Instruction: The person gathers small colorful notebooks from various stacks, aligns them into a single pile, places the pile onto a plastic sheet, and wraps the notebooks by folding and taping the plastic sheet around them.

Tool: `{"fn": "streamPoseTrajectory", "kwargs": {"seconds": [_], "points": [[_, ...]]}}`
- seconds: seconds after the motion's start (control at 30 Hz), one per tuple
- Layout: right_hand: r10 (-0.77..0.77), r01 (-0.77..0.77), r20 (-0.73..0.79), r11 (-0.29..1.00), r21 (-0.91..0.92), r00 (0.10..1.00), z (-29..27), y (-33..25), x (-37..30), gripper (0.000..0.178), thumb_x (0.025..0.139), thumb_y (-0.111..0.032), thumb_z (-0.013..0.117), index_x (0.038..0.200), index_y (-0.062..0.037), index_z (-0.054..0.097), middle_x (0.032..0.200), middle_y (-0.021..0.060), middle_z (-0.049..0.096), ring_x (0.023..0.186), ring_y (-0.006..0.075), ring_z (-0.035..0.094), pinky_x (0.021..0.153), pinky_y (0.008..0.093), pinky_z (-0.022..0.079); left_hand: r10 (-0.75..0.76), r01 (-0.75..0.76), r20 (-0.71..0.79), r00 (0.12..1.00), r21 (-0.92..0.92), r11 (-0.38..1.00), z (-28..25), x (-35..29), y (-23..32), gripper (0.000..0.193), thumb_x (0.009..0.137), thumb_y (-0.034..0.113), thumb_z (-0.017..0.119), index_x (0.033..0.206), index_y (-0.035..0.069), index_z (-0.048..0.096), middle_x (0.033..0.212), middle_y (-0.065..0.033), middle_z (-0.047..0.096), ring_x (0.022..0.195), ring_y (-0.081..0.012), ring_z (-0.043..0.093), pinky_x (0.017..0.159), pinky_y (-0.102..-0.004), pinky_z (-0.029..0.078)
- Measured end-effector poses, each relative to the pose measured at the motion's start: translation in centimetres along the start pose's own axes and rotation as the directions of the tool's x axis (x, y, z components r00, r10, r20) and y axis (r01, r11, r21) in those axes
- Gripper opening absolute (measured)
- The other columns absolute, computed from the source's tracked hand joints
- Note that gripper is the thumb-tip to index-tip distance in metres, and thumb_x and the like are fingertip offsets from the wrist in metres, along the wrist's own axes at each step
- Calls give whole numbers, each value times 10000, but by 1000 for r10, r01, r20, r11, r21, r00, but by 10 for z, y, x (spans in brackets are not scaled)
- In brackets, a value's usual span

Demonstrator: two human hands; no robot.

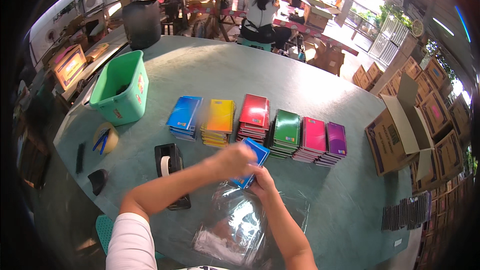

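A small blue spiral notebook [258,153] is tilted above the table, in front of the notebook stacks. My right hand [263,181] grips its lower right edge, fingers closed. Across its left side lies my left hand [235,162], smeared by motion, so its finger pose is unclear. Clear plastic sleeves [235,225] lie in a shiny pile below both hands. Beyond them stand stacks of blue notebooks [185,113], yellow notebooks [220,115], red notebooks [254,110], green notebooks [287,127], pink notebooks [313,135] and purple notebooks [336,139].
A black tape dispenser [172,170] stands by my left forearm. Farther left are a green bin [120,90], a tape roll [111,139] with blue-handled snips [101,141]. An open carton [392,132] and dark stacked packs [407,211] are right. Other people [261,15] sit behind.
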State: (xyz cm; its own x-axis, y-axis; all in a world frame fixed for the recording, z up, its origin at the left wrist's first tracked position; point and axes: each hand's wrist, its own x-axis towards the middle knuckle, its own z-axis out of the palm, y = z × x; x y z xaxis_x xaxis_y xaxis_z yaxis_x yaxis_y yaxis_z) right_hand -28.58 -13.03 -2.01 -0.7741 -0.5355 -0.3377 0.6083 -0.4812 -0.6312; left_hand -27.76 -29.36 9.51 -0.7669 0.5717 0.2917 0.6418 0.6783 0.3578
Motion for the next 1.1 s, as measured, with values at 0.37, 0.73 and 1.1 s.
{"fn": "streamPoseTrajectory", "kwargs": {"seconds": [0.37,0.73,1.1], "points": [[180,-172,-84,981,93,980,-50,-6,-44,646,821,-392,662,1268,15,431,1163,182,574,998,299,611,863,471,510,-22,225,-426,904,433,873,1,0,-76,177,750,84,530,892,72,635,769,-82,631,686,-271,613,646,-390,475],[229,-227,-100,973,29,968,-72,-10,-68,399,769,-104,653,1136,4,539,1038,151,630,911,269,644,791,425,524,214,104,-425,880,612,784,67,74,-100,154,760,190,599,808,43,585,844,-119,644,865,-239,629,750,-355,497],[61,-78,56,920,383,997,-110,-12,-71,394,854,-236,600,1150,15,533,1049,130,626,942,252,636,803,386,531,353,-336,-72,933,181,924,95,30,47,138,656,156,607,765,77,578,693,-68,577,683,-235,594,619,-366,467]]}}
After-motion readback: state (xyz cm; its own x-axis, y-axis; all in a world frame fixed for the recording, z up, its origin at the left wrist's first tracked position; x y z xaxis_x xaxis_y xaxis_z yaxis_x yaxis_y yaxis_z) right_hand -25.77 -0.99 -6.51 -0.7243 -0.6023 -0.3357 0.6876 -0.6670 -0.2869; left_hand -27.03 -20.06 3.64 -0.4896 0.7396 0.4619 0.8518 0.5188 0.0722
